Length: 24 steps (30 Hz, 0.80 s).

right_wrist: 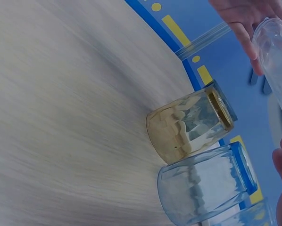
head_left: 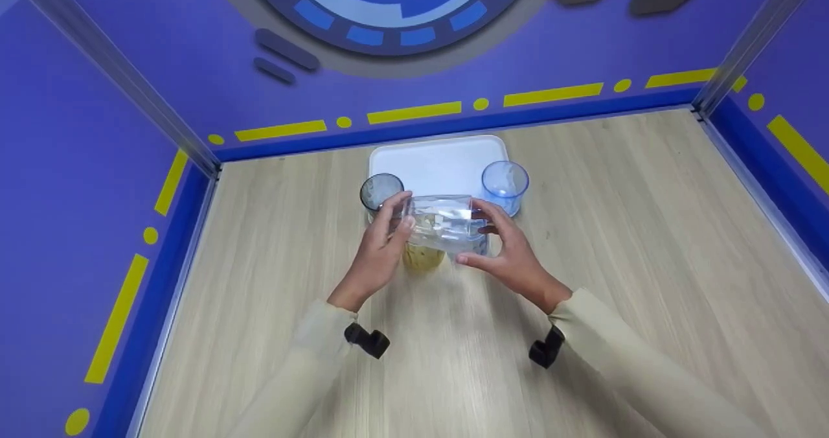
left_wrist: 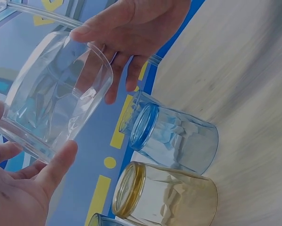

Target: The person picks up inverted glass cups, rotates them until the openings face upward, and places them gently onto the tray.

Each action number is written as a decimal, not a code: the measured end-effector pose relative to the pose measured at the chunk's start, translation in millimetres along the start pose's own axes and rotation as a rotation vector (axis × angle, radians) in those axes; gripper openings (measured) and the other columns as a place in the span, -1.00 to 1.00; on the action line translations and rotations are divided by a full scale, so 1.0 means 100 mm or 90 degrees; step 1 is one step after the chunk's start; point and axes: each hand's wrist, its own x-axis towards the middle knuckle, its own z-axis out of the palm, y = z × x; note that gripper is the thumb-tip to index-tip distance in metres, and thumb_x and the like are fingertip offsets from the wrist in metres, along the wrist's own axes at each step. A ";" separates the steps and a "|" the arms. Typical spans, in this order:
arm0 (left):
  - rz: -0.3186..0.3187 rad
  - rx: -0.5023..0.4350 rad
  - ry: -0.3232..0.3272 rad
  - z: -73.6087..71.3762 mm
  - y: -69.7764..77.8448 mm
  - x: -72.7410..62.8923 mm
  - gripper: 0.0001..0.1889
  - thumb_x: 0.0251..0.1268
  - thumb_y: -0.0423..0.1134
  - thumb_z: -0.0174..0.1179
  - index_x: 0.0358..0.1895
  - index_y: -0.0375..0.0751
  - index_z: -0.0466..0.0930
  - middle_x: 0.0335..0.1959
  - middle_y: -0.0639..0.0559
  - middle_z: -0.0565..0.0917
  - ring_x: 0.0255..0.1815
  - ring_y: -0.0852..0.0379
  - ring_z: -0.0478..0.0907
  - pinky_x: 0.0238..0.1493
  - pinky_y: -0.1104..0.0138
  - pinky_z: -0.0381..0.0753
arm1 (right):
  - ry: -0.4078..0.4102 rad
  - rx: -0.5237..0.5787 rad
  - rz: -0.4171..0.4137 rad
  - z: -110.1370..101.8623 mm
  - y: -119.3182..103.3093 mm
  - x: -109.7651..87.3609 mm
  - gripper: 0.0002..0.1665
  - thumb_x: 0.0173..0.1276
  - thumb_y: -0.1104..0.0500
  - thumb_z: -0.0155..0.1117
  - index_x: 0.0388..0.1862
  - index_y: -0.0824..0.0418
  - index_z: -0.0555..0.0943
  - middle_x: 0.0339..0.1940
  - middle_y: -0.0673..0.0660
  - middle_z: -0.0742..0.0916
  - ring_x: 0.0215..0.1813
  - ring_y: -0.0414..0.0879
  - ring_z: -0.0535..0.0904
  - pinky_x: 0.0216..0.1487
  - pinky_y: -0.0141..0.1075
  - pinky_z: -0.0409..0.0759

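Note:
A clear faceted cup [head_left: 440, 221] is held up on its side between both hands. My left hand [head_left: 379, 250] grips one end, with the thumb on the near side and the fingers behind. At the other end my right hand [head_left: 515, 260] holds the cup's rim, its thumb on the edge in the left wrist view and its fingers spread past the opening. Below and behind the held cup stand an amber cup [left_wrist: 169, 197] and a blue cup [left_wrist: 178, 136], side by side on the table. From above, the clear cup partly hides both.
A white tray [head_left: 437, 159] lies at the back of the wooden table [head_left: 278, 282]. By its front left corner stands a smoky grey cup [head_left: 382, 190], and by its front right a blue-rimmed cup [head_left: 505, 180]. Blue panel walls [head_left: 162, 56] enclose the table's back and sides.

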 end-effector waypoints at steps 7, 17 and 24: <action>0.000 -0.021 -0.002 0.03 -0.02 0.01 -0.52 0.57 -0.08 -0.20 0.46 -0.06 0.14 0.45 -0.13 0.25 0.44 -0.04 0.25 0.43 0.01 0.27 | -0.001 -0.003 0.003 -0.01 -0.01 0.00 -0.01 0.07 0.20 0.54 0.45 0.02 0.25 0.36 0.00 0.45 0.35 0.03 0.39 0.33 0.02 0.41; -0.031 -0.072 -0.018 0.05 -0.05 0.01 -0.54 0.58 -0.07 -0.23 0.46 0.04 0.13 0.53 -0.06 0.12 0.56 0.01 0.04 0.46 0.02 0.22 | 0.008 -0.004 0.015 -0.02 -0.02 -0.01 -0.04 0.07 0.07 0.54 0.43 0.06 0.29 0.28 0.00 0.51 0.28 -0.11 0.42 0.30 -0.11 0.45; -0.035 -0.097 -0.030 0.05 -0.07 0.01 -0.54 0.58 -0.06 -0.26 0.47 0.06 0.11 0.54 -0.06 0.10 0.55 -0.02 0.05 0.39 -0.02 0.32 | 0.009 -0.021 0.007 -0.04 -0.03 -0.01 -0.01 0.05 0.00 0.55 0.44 0.07 0.28 0.22 0.03 0.55 0.24 -0.10 0.45 0.27 -0.05 0.46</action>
